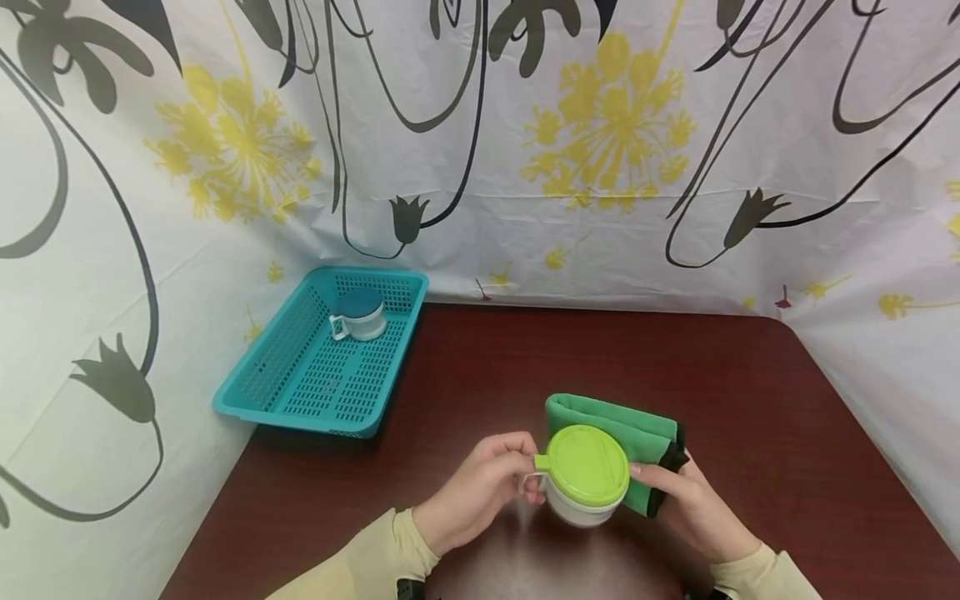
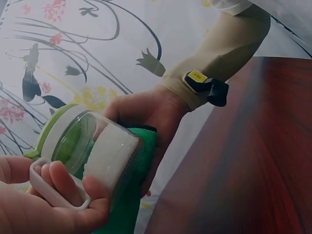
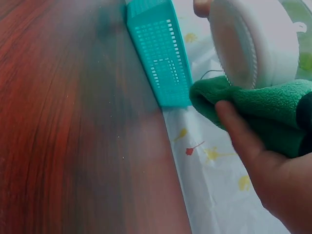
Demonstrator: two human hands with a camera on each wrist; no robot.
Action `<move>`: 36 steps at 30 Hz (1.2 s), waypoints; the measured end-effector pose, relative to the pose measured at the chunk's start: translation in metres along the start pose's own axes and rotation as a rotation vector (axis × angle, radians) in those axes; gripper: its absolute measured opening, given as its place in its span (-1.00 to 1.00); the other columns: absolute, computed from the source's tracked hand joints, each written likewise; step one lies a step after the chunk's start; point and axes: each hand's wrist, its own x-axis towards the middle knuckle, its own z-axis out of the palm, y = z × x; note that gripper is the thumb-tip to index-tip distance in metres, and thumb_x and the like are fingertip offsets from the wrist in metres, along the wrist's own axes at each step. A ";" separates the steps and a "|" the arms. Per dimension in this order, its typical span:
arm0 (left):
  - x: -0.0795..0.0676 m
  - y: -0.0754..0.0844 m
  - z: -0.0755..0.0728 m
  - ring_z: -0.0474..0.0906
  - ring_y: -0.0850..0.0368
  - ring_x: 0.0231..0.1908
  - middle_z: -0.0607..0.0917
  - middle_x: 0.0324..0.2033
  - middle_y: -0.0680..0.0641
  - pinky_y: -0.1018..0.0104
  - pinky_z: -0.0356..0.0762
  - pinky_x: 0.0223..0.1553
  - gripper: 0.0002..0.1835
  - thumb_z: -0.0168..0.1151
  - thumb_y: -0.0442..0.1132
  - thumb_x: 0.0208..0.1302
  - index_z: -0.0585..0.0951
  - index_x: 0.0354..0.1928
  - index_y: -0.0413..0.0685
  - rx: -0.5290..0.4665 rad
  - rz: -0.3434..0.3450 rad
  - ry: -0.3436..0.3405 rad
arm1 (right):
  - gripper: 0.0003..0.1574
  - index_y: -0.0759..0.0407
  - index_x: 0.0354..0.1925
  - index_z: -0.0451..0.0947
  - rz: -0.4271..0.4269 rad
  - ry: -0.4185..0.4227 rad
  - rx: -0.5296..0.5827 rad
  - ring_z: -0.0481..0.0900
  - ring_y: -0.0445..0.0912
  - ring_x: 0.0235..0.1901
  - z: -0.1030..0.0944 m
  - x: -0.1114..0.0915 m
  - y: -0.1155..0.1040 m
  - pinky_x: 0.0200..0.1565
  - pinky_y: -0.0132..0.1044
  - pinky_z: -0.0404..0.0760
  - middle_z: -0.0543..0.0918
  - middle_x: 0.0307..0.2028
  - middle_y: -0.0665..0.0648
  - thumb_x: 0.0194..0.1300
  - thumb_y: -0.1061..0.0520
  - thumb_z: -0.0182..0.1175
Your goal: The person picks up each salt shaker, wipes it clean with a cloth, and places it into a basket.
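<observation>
A clear jar with a lime-green lid (image 1: 588, 467), a white lower part and a white handle is held above the table, tilted. My left hand (image 1: 487, 487) grips it by the handle (image 2: 58, 187), fingers curled through the loop. In my right hand (image 1: 697, 504) is a folded green cloth (image 1: 618, 425) with black edging, held against the jar's far right side. The right thumb touches the jar near its lid. In the right wrist view, the cloth (image 3: 263, 102) meets the jar's white lower part (image 3: 273, 41), and one finger lies along the fold.
A turquoise perforated basket (image 1: 322, 421) stands at the table's back left. Inside it sits a similar jar with a blue lid (image 1: 360, 304) and a white handle. The dark red-brown table (image 1: 600, 350) borders a floral-patterned sheet (image 1: 480, 167) behind and at the sides.
</observation>
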 end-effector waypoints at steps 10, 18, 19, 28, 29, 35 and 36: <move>0.000 -0.003 -0.001 0.40 0.08 -0.51 0.41 -0.60 -0.05 0.21 0.52 -0.28 -0.84 0.00 -0.43 0.26 0.30 -0.40 -0.42 0.014 -0.013 0.048 | -0.32 0.40 0.50 0.05 0.062 -0.028 0.051 0.47 0.12 0.26 0.000 0.006 0.003 0.17 0.03 0.54 0.31 0.38 0.44 0.45 0.50 -0.21; 0.001 -0.005 -0.003 0.37 0.09 -0.53 0.39 -0.61 -0.04 0.22 0.51 -0.30 -0.85 -0.01 -0.42 0.26 0.30 -0.43 -0.36 0.012 -0.019 0.059 | -0.38 0.36 0.45 0.20 0.136 0.092 0.020 0.53 0.15 0.21 0.000 0.016 -0.012 0.11 0.08 0.57 0.44 0.32 0.38 0.47 0.43 -0.11; 0.001 -0.005 -0.003 0.37 0.09 -0.53 0.39 -0.61 -0.04 0.23 0.51 -0.30 -0.85 -0.01 -0.42 0.25 0.30 -0.43 -0.36 0.013 -0.018 0.061 | -0.38 0.36 0.45 0.21 0.127 0.088 0.013 0.53 0.15 0.21 0.000 0.018 -0.016 0.11 0.08 0.57 0.45 0.31 0.38 0.47 0.43 -0.11; 0.002 -0.004 -0.004 0.35 0.10 -0.53 0.37 -0.60 -0.04 0.24 0.50 -0.31 -0.86 -0.03 -0.42 0.25 0.30 -0.44 -0.34 -0.002 -0.017 0.060 | -0.35 0.45 0.47 0.12 -0.003 -0.057 0.021 0.42 0.23 0.29 -0.003 0.033 -0.046 0.18 0.12 0.48 0.38 0.34 0.43 0.45 0.53 -0.29; 0.002 -0.004 -0.004 0.35 0.10 -0.53 0.37 -0.60 -0.04 0.24 0.50 -0.31 -0.86 -0.03 -0.42 0.24 0.29 -0.44 -0.35 -0.002 -0.018 0.060 | -0.35 0.44 0.47 0.13 -0.006 -0.042 0.002 0.44 0.20 0.29 -0.004 0.034 -0.048 0.18 0.10 0.49 0.40 0.34 0.40 0.46 0.52 -0.28; 0.001 -0.003 -0.005 0.33 0.08 -0.53 0.36 -0.60 -0.05 0.23 0.49 -0.31 -0.86 -0.03 -0.42 0.24 0.30 -0.43 -0.37 -0.005 -0.019 0.053 | -0.33 0.33 0.46 0.23 -0.028 0.000 -0.045 0.53 0.07 0.24 -0.012 0.033 -0.054 0.15 0.02 0.55 0.52 0.29 0.25 0.44 0.52 -0.25; 0.001 -0.003 -0.005 0.33 0.07 -0.53 0.36 -0.60 -0.05 0.23 0.48 -0.31 -0.86 -0.03 -0.42 0.23 0.30 -0.44 -0.36 -0.012 -0.021 0.050 | -0.32 0.34 0.45 0.24 -0.032 -0.025 -0.037 0.53 0.08 0.23 -0.013 0.034 -0.054 0.15 0.02 0.55 0.52 0.28 0.26 0.41 0.54 -0.26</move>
